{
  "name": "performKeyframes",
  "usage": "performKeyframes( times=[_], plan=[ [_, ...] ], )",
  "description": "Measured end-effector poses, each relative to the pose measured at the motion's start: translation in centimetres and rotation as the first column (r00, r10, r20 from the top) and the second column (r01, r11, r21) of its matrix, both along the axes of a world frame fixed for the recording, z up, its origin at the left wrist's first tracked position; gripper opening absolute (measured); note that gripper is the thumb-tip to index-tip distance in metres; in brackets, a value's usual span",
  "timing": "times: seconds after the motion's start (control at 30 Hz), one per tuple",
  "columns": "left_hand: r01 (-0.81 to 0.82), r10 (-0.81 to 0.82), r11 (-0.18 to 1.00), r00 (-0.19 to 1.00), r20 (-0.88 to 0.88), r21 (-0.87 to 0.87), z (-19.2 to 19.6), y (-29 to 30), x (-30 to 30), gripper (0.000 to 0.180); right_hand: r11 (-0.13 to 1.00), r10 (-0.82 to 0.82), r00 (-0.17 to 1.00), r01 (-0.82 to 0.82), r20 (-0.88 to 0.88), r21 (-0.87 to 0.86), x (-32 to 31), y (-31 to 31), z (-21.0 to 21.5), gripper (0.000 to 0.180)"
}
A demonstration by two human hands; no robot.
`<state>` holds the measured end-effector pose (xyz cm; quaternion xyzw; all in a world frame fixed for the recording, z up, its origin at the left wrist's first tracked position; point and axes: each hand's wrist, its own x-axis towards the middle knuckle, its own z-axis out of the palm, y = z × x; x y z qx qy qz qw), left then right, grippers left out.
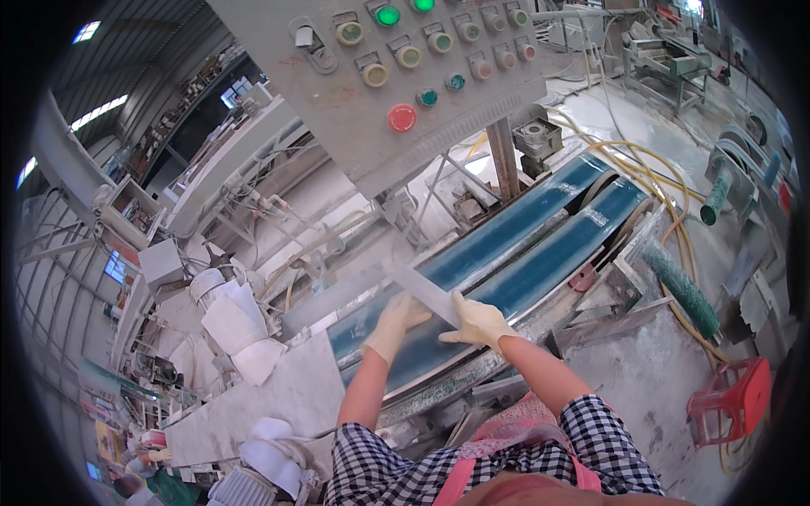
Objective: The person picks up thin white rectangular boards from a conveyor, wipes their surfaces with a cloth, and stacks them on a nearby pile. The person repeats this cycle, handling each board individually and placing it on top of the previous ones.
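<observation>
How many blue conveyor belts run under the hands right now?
2: the left belt runs nearer the control panel; the right belt lies beside it. Both gloved hands, left hand and right hand, hold a pale strip above them.

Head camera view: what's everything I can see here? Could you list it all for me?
Strip: one, pale grey, flat and narrow, held over the belts.
Belts: two, blue, side by side, running up to the right.
Slab: one, light grey, lower left by the belts.
Control panel: one, grey, top centre, on a post.
Buttons: one large red, several green, many cream, on the panel.
Hoses: several, yellow, right of the belts.
Roller: one, green, bristly, right of the belts.
Stool: one, red plastic, lower right floor.
Apron: one, pink, over a checked shirt, bottom centre.
Left hand: gloved, cream, under the strip's near end.
Right hand: gloved, cream, gripping the strip's edge.
</observation>
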<state>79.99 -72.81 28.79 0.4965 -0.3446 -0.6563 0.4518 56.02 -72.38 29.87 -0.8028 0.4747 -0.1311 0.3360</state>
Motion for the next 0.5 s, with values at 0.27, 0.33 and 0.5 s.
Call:
performKeyframes(
  times=[0.27,0.33,0.5],
  plan=[
    [0.550,0.528,0.775,-0.290,0.799,-0.312,0.7,-3.3,4.5,0.051,0.996,-0.079,0.990,0.075,-0.113,-0.037,1.0,0.3,0.5,0.060],
    [0.660,0.569,0.710,-0.329,0.754,-0.247,0.9,-4.9,3.6,0.061,0.997,-0.078,0.988,0.075,-0.137,-0.027,1.0,0.3,0.5,0.062],
    [0.675,0.347,0.735,-0.299,0.889,-0.059,-0.2,-9.7,1.0,0.060,0.994,-0.082,0.983,0.068,-0.166,-0.089,1.0,0.1,0.1,0.072]
  ],
)
